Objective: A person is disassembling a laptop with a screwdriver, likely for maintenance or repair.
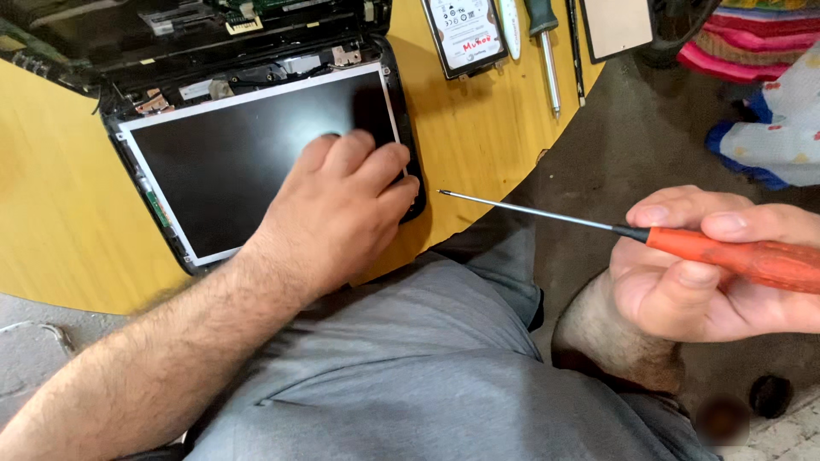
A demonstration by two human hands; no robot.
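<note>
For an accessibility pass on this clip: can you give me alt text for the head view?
A person's left hand presses on the bare screen panel of an opened laptop on a round yellow table, while the right hand holds an orange-handled screwdriver off to the side. A hard drive and another screwdriver lie at the table's far edge.

Up past your right hand you have a hard drive [465,34] lying flat on the yellow table [478,128], with 1 spare screwdriver [547,51] just beside it and a pale tablet [617,26] further right. Well off to your right lies bright striped cloth [752,43].
</note>
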